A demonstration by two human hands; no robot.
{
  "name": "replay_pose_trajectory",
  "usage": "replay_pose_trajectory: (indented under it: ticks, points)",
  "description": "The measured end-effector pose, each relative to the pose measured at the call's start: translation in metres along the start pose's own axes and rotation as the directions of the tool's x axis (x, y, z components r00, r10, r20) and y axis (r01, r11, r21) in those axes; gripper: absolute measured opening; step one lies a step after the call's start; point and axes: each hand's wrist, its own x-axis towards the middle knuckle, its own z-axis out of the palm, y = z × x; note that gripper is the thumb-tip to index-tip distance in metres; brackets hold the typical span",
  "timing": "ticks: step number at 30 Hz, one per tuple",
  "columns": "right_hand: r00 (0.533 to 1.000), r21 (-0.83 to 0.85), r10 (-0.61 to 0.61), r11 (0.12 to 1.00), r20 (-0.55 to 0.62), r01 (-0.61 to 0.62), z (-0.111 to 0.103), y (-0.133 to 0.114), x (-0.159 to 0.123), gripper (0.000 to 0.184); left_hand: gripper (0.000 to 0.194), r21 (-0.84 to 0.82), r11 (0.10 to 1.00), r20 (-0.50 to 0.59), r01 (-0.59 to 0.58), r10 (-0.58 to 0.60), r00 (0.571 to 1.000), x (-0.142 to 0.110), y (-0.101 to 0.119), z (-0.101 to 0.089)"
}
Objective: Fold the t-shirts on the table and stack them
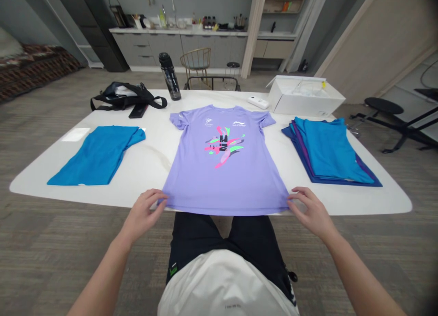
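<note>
A light purple T-shirt (226, 183) lies spread flat, front up, on the white table (150, 165), with its hem along the near edge and its neck pointing away from me. Bright pink, green and black print covers its chest. My left hand (147, 211) pinches the left hem corner between thumb and fingers. At the right hem corner, my right hand (310, 211) does the same. To the left lies a blue folded T-shirt (99, 156). A stack of folded shirts (328, 152), blue on top with purple and navy beneath, sits to the right.
Toward the back left are a black bag (126, 97), a dark phone (138, 111) and a black bottle (170, 79). An open white box (304, 99) stands at the back right beside a small white device (258, 101). Beyond the table is a gold-framed chair (196, 60).
</note>
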Motion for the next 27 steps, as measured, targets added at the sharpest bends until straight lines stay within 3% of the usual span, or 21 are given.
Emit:
replay_pose_trajectory:
  ticks: [3,7,9,12,17,20,23,27]
  points:
    - [0.997,0.035,0.026,0.999,-0.072,-0.024,0.014,-0.01,0.035,0.02,0.026,-0.059,0.998,-0.057,-0.026,0.023,0.998,0.038,0.013,0.015]
    - [1.0,0.096,0.006,0.995,0.023,-0.008,0.048,-0.034,0.084,0.035,0.04,0.049,0.994,0.027,-0.101,0.1,0.995,0.095,0.027,0.057]
    - [0.997,0.048,0.005,0.999,0.071,-0.008,0.065,-0.041,0.093,0.047,0.049,0.156,0.98,0.086,-0.125,0.113,0.99,0.111,0.029,0.077]
    - [0.989,-0.06,0.034,0.998,0.143,-0.026,0.08,-0.039,0.088,0.061,0.056,0.296,0.947,0.142,-0.127,0.088,0.986,0.114,0.027,0.096]
    - [0.969,-0.23,0.1,0.972,0.226,-0.047,0.078,-0.031,0.071,0.064,0.057,0.373,0.919,0.164,-0.131,0.074,0.984,0.099,0.024,0.098]
    - [0.972,-0.253,0.102,0.966,0.21,-0.046,0.073,-0.034,0.081,0.062,0.056,0.386,0.915,0.128,-0.118,0.073,0.989,0.102,0.031,0.096]
    - [0.985,-0.227,0.076,0.973,0.158,-0.039,0.074,-0.033,0.114,0.058,0.049,0.369,0.924,0.086,-0.102,0.075,0.993,0.126,0.035,0.096]
    - [0.985,-0.212,0.113,0.974,0.13,-0.084,0.086,-0.02,0.17,0.062,0.051,0.329,0.934,0.074,-0.143,0.126,0.989,0.181,0.023,0.099]
